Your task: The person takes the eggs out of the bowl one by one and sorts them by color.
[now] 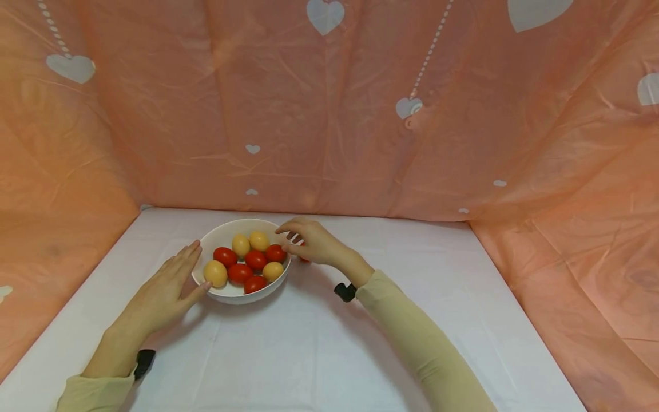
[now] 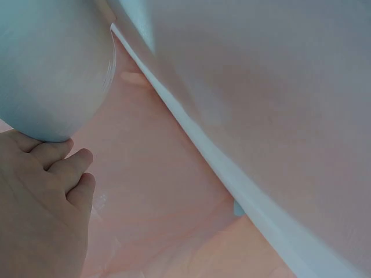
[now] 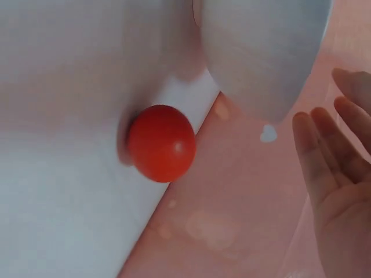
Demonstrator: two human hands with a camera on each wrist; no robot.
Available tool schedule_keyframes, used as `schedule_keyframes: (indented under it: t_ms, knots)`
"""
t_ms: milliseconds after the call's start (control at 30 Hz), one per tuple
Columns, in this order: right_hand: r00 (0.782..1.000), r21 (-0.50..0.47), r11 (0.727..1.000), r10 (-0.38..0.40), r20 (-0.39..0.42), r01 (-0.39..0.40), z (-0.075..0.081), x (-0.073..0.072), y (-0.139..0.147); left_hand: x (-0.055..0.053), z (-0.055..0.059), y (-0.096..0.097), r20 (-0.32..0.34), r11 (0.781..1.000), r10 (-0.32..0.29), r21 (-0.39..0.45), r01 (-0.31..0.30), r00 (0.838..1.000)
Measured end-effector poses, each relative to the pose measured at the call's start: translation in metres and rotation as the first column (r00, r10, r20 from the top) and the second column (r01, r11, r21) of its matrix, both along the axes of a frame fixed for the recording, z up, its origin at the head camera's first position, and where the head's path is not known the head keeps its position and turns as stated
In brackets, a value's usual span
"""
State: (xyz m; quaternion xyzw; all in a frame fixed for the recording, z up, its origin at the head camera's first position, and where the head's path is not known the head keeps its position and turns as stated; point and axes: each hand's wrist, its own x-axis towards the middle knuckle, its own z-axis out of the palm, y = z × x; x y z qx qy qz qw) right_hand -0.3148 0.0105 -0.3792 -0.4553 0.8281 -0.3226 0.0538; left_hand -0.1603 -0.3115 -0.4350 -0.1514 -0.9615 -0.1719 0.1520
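Observation:
A white bowl [image 1: 234, 297] stands at the back left of the table, holding several smooth red ovals [image 1: 239, 274] that look like small tomatoes and several pale yellow egg-shaped pieces [image 1: 215, 273]. My left hand [image 1: 159, 292] lies along its left side, fingers extended at the rim and thumb near the front edge. In the left wrist view those fingers [image 2: 55, 156] meet the bowl's outer wall. Over the right rim is my right hand [image 1: 319, 243], fingers loosely bent, nothing in them. One red oval [image 3: 162, 143] sits outside the bowl, mostly hidden beneath this hand in the head view.
White cloth covers the table [image 1: 319, 355]. Orange sheeting with pale hearts hangs along the back [image 1: 288, 114] and both sides. A small black piece [image 1: 345, 292] shows at the right wrist and another [image 1: 145, 363] at the left.

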Motion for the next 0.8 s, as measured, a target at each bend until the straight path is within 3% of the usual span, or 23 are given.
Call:
schedule_keyframes:
  t_ms: [200,433,567,800]
  knots:
    - [0.991,0.193,0.979,0.09,-0.099,-0.07,0.008,-0.001,-0.019,0.0,0.0,0.0,-0.008,1.0,-0.002,0.002,0.002,1.0]
    - [0.97,0.395,0.913,0.182,-0.163,-0.105,0.012,-0.003,-0.036,0.0,0.0,0.0,-0.015,1.0,-0.004,-0.002,0.004,1.0]
    - [0.965,0.456,0.883,0.209,-0.161,-0.115,0.012,-0.006,-0.043,0.0,0.001,0.001,-0.004,1.0,0.001,-0.003,-0.001,1.0]
    - [0.967,0.511,0.853,0.208,-0.146,-0.106,0.011,-0.009,-0.05,0.0,0.0,0.0,-0.006,1.0,-0.003,-0.005,0.003,1.0]
